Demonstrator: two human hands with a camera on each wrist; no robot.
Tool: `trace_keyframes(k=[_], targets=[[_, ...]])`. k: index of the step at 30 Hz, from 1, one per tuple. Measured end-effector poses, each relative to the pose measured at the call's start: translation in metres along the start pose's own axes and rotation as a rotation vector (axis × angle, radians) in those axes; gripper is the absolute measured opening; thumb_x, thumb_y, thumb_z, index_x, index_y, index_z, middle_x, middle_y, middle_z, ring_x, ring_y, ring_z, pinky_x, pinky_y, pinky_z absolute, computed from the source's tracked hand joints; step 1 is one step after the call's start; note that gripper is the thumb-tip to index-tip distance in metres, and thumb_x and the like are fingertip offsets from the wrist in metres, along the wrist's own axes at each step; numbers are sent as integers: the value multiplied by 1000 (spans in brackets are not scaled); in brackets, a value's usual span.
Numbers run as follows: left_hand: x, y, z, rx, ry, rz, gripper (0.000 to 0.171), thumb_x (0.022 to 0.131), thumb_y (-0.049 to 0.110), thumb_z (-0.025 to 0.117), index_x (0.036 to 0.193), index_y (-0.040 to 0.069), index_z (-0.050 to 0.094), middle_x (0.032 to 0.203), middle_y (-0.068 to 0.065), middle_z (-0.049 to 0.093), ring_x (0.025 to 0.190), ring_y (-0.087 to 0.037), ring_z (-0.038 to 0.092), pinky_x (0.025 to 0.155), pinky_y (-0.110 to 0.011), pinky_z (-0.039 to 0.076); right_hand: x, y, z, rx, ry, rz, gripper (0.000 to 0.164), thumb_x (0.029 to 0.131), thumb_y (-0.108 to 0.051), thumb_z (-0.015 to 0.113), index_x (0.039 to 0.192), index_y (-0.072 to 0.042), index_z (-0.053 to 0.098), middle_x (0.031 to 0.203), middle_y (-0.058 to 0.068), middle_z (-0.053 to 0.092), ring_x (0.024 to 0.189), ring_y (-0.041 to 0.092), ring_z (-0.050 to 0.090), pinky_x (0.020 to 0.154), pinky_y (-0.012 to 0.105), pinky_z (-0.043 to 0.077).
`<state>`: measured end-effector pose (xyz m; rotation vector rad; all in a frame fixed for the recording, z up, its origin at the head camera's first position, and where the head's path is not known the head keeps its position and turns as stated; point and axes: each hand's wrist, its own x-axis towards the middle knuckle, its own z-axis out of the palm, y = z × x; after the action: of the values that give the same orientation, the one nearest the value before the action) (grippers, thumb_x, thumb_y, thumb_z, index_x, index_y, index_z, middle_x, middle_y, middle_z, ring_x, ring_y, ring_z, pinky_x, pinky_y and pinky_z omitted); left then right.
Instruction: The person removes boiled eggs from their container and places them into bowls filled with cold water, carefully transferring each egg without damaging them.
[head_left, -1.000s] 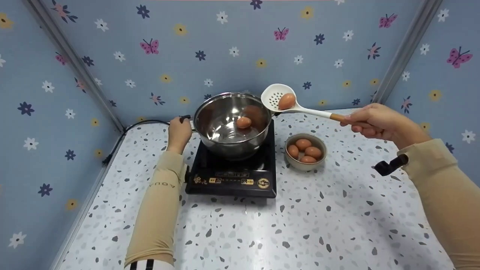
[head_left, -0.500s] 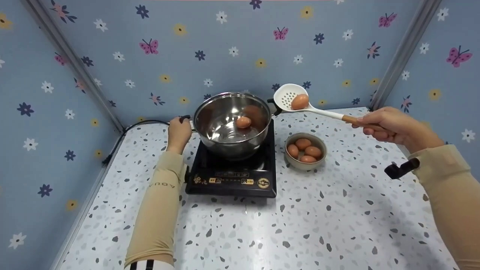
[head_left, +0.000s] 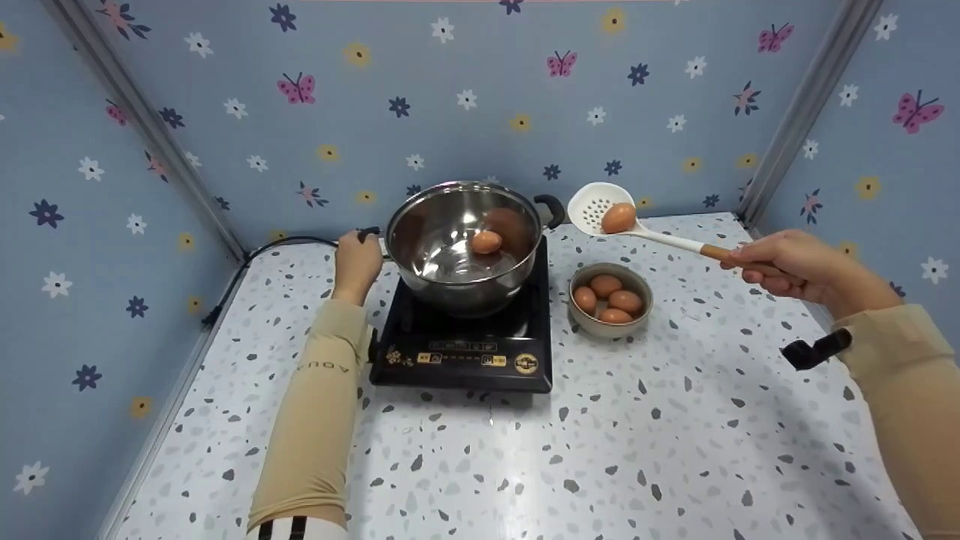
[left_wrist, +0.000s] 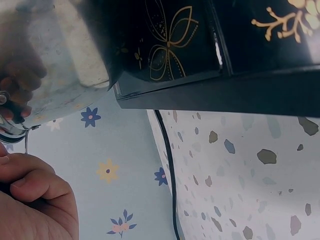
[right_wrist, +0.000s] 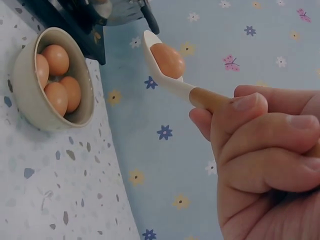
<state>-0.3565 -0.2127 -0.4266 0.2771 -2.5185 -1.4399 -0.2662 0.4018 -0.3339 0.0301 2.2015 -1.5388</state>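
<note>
My right hand (head_left: 806, 270) grips the wooden handle of a white slotted spoon (head_left: 592, 206), its bowl raised behind and above a small bowl. One brown egg (head_left: 619, 218) lies in the spoon, also plain in the right wrist view. With curled fingers my left hand (head_left: 358, 264) holds the black left handle of a steel pot (head_left: 465, 296). A single egg (head_left: 487, 241) lies inside the pot. The small beige bowl (head_left: 594, 328), right of the pot, holds several brown eggs (head_left: 625, 301).
Under the pot is a black induction cooker (head_left: 465, 367); its cord (head_left: 289, 240) runs to the left wall. The pot's right handle (head_left: 553, 210) sticks out towards the spoon. A patterned wall (head_left: 450, 67) closes off the back of the speckled table (head_left: 600, 465).
The right hand has carried the slotted spoon and its egg rightward, from the pot's right rim to beyond its right handle, and slightly down. The left hand stays on the pot handle.
</note>
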Motion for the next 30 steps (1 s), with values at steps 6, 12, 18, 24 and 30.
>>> trace_keyframes(k=[6, 12, 18, 24, 30], targets=[[0, 1, -1, -1, -7, -22, 38, 114, 23, 34, 118, -6, 58, 120, -26, 62, 105, -36, 57, 94, -49, 48, 4, 13, -4, -33, 8, 7, 33, 116, -25, 52, 104, -27, 83, 70, -7, 63, 49, 7, 36, 49, 24, 31], [1, 0, -1, -4, -4, -9, 28, 114, 23, 35, 96, 6, 50, 101, -17, 55, 91, -32, 54, 82, -42, 45, 8, 33, -9, -45, -10, 42, 33, 115, -25, 54, 103, -28, 85, 69, -7, 63, 49, 6, 38, 49, 21, 36], [0, -1, 0, -5, 7, -9, 27, 114, 23, 36, 94, 9, 48, 99, -15, 54, 90, -30, 54, 79, -39, 44, 11, 57, -14, -43, -56, 34, 36, 116, -21, 52, 104, -28, 85, 69, -8, 62, 48, 5, 38, 49, 22, 34], [-1, 0, 0, 9, -7, -7, 28, 114, 23, 36, 95, 8, 50, 101, -16, 56, 92, -31, 54, 84, -42, 45, 10, 76, -18, -43, -89, 29, 36, 115, -18, 52, 105, -27, 85, 70, -7, 64, 48, 8, 36, 49, 27, 29], [0, 1, -1, 5, -1, 8, 29, 114, 21, 36, 88, 11, 42, 90, -11, 46, 81, -27, 46, 77, -40, 40, 8, 86, -23, -68, -84, 19, 34, 115, -19, 55, 104, -27, 86, 69, -7, 65, 48, 8, 36, 49, 30, 26]])
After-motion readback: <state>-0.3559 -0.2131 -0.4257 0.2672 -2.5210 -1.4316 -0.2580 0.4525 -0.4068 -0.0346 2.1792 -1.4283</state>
